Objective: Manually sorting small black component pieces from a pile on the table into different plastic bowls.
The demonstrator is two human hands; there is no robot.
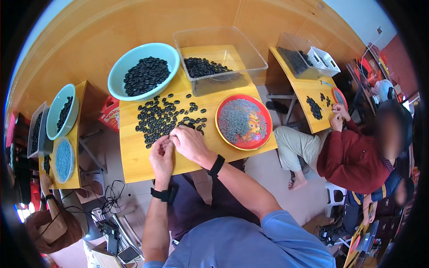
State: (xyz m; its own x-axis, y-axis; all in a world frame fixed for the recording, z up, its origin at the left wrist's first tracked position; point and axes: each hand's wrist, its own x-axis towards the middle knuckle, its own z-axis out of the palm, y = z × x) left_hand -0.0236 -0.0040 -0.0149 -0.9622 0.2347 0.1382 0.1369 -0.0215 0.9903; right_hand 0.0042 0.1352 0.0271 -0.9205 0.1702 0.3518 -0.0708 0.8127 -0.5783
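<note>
My left hand [161, 155] and my right hand [189, 142] meet over the near edge of a loose spread of small shiny black oval pieces [156, 117]. The fingertips of both are pinched together; whatever they hold is too small and covered to make out. A dark band circles each wrist. To the right of my right hand sits a round red tray [221, 130] with a yellow rim, carrying a heap of thin grey pieces [237, 117]. All this rests on a yellow wooden table [201, 165].
Behind the spread stand a mint-green basin [117, 73] and a clear plastic bin [232, 38], both with black pieces inside. Co-workers sit at a right-hand table [292, 87] and a left-hand table [76, 169]. Cables [114, 198] lie at lower left.
</note>
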